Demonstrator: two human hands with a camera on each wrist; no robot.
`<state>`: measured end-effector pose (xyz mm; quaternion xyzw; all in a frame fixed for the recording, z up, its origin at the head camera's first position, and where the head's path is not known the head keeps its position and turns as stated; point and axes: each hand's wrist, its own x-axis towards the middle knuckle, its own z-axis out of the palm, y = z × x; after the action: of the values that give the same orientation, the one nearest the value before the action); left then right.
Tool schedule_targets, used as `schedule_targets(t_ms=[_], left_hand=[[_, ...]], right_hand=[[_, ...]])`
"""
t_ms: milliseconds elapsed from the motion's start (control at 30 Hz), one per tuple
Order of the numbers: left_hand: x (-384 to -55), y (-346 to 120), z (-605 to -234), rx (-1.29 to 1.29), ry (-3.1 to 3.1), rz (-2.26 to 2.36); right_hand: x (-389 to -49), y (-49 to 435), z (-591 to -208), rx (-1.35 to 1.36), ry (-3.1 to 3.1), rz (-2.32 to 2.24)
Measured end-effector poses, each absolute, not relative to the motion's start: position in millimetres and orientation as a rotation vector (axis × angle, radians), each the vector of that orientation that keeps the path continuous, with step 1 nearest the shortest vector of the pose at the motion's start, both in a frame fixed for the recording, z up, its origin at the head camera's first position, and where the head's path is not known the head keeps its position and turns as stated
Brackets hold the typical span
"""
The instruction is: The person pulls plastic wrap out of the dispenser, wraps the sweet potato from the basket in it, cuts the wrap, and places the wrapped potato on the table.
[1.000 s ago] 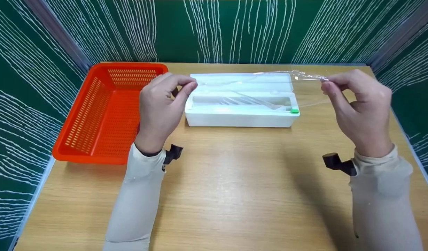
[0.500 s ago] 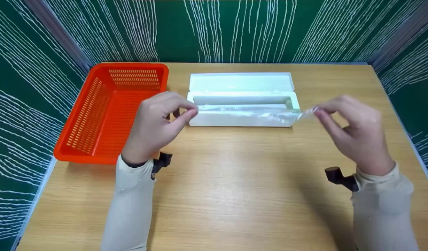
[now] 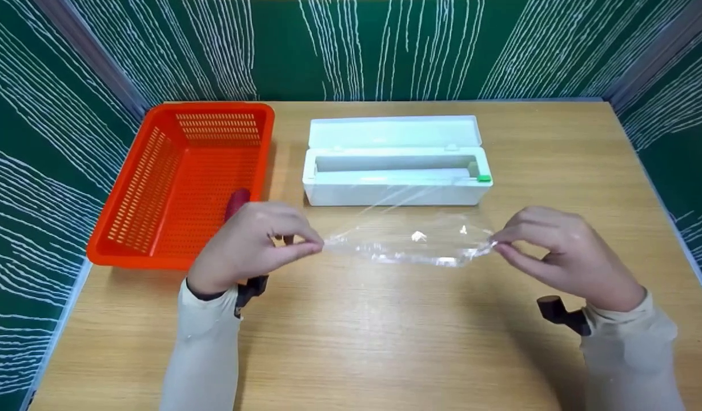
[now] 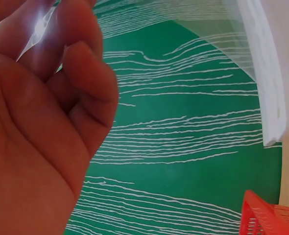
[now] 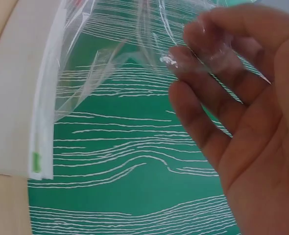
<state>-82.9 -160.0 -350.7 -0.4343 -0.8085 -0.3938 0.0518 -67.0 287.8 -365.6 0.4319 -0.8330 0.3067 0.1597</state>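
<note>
Clear plastic wrap [image 3: 419, 240] stretches between my two hands, in front of a white dispenser box [image 3: 393, 194] whose lid stands open at the back. From the box the film runs forward over its front edge. My left hand [image 3: 262, 242] pinches one corner of the wrap between thumb and fingertips. At the opposite corner my right hand [image 3: 562, 251] pinches the film in the same way. In the right wrist view the wrap [image 5: 100, 58] spans from the box's edge to the fingers. A green slider [image 3: 484, 178] sits at the box's right end.
An orange plastic basket [image 3: 179, 260] stands at the left, close to my left hand. A dark red, elongated item [image 3: 237, 202] lies inside it, partly hidden by that hand. Green panels with white lines [image 3: 385, 51] border the wooden table [image 3: 385, 342].
Both hands have come down and toward me from above the box, drawing the wrap out over its front. The red item in the basket has come into sight.
</note>
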Motion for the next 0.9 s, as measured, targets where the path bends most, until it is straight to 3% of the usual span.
schedule_targets(t_ms=[900], left_hand=[[-70.6, -142.9, -414.9, -1.310, -3.040, -0.836]], right_hand=[[-61.2, 285.9, -432.0, 1.465, -2.575, 0.940]])
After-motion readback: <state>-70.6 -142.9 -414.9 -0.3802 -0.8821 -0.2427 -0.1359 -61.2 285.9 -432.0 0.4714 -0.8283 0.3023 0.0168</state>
